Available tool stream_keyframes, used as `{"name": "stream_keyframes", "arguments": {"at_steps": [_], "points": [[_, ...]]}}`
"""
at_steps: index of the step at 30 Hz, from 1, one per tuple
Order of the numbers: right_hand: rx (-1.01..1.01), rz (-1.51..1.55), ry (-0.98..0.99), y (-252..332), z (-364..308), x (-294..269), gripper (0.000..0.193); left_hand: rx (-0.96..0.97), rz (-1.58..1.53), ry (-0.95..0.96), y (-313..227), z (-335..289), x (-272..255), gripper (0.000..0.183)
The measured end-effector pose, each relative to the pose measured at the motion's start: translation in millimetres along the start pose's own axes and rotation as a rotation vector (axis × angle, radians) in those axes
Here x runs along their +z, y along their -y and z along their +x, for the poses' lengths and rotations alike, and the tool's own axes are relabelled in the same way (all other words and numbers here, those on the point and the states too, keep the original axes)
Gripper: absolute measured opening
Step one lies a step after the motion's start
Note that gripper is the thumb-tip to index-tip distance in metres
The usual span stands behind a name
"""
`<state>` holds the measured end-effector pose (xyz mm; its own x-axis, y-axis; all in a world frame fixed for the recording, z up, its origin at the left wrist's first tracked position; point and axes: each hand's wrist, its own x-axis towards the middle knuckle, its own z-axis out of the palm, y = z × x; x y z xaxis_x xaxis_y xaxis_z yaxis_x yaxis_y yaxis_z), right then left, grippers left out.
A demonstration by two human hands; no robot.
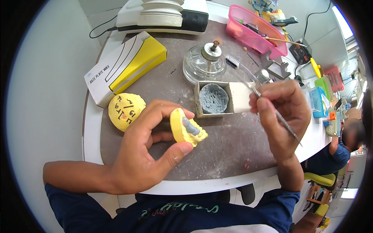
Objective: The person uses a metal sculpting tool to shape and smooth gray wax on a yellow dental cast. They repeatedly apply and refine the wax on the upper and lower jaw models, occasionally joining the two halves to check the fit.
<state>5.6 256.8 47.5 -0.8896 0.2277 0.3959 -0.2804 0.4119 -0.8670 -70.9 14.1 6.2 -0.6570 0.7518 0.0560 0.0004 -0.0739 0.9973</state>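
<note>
My left hand (pixel 145 145) is closed around a yellow plaster dental model (pixel 178 126), holding it between thumb and fingers above the mat. Grey wax (pixel 191 127) covers part of the model near its teeth. In my right hand (pixel 281 114), a thin metal wax carver (pixel 285 121) with a ribbed grip is pinched between thumb and fingers; one end points up-left, the other down-right. Between the hands, a small open box (pixel 198 100) holds a round block of grey wax (pixel 213 98). Left of my left hand lies another yellow plaster model (pixel 123 112) with handwriting on it.
A glass spirit lamp (pixel 204 64) stands behind the wax box, beside a small brush (pixel 233 61). A yellow-and-white carton (pixel 128 66) lies at left. Farther back are a white machine (pixel 163 19) and a pink basket (pixel 252 33) of tools. Another person (pixel 330 153) sits at far right.
</note>
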Motion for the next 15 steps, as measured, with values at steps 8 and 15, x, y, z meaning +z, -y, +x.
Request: {"name": "stream_keyframes", "arguments": {"at_steps": [8,15], "points": [[0.016,-0.073,-0.060,4,29,4,0.010,-0.049,-0.154,-0.054,-2,-2,3,0.050],[-0.005,-0.103,-0.045,1,29,6,0.011,-0.039,-0.184,-0.073,-1,-2,1,0.053]]}}
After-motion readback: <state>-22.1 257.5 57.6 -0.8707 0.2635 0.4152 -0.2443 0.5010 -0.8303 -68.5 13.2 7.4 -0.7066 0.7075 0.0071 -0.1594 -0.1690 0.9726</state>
